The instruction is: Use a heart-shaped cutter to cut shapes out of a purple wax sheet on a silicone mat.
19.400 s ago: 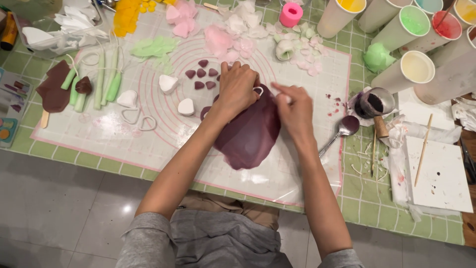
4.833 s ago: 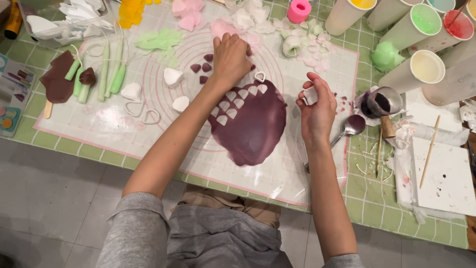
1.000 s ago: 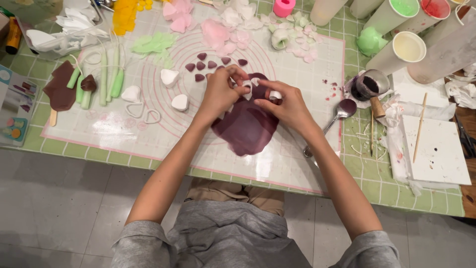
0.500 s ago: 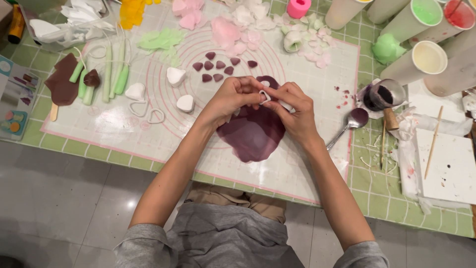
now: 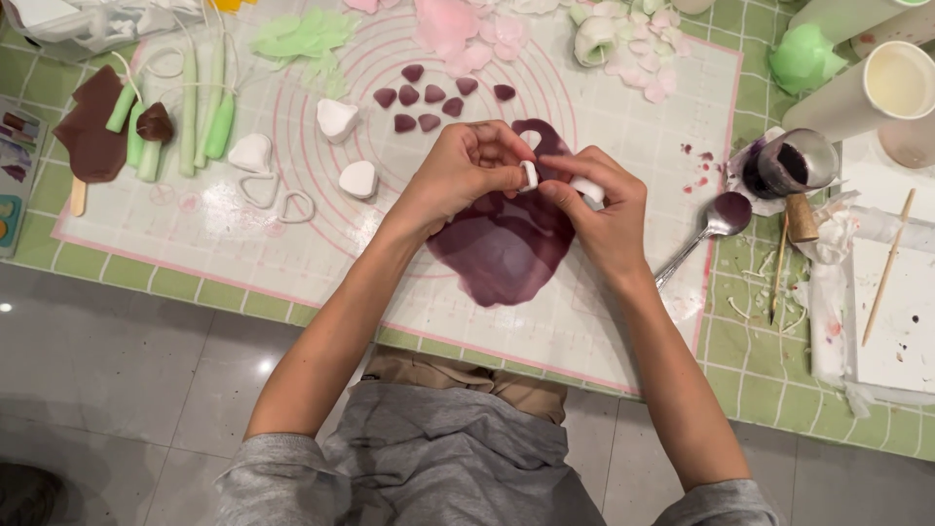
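Both hands have lifted slightly, left hand (image 5: 458, 175) and right hand (image 5: 599, 209) pinching a small white cutter (image 5: 529, 175) above the maroon sheet (image 5: 506, 248). Seven cut petals (image 5: 429, 97) lie at eleven o'clock; much sheet remains uncut.

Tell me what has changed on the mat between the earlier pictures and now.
The small dark hearts above the maroon sheet have grown from about six to eight. The left hand and right hand, earlier apart, have come together over the sheet's top edge, both pinching the small white cutter. The white heart cutters and spoon stayed put.
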